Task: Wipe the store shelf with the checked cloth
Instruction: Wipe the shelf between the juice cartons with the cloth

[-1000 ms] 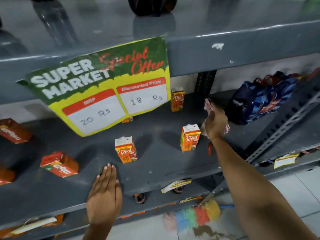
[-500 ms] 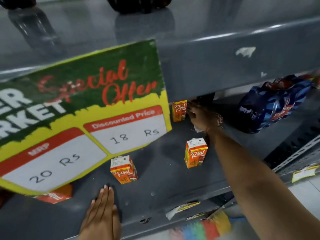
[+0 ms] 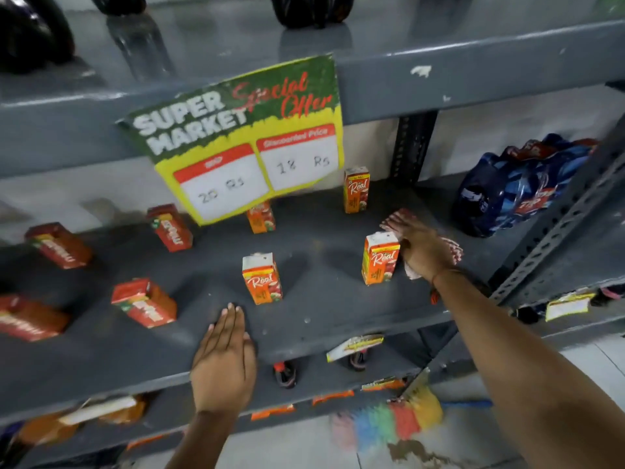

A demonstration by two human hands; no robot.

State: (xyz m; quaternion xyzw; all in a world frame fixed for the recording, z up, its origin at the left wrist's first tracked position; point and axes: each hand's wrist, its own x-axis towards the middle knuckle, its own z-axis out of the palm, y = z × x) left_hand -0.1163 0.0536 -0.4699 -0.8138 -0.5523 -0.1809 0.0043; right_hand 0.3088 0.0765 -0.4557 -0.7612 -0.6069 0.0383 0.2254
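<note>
The grey metal shelf [image 3: 321, 319] runs across the middle of the view. My right hand [image 3: 421, 247] lies flat on the red-and-white checked cloth [image 3: 451, 250], pressing it onto the shelf just right of an upright orange juice carton [image 3: 378, 258]. The cloth shows past my fingertips and at both sides of the hand. My left hand [image 3: 225, 360] rests flat on the shelf's front edge, fingers together, holding nothing.
More upright juice cartons [image 3: 262, 279] and red cartons lying on their sides [image 3: 145, 302] dot the shelf. A special-offer sign [image 3: 250, 140] hangs from the shelf above. A blue wrapped pack [image 3: 517, 187] sits at the right. A multicoloured duster [image 3: 389, 424] lies on the floor.
My right hand has drawn the cloth forward from the shelf's back near the rear carton to beside the front right carton. The view pulled back. My left hand stayed in place.
</note>
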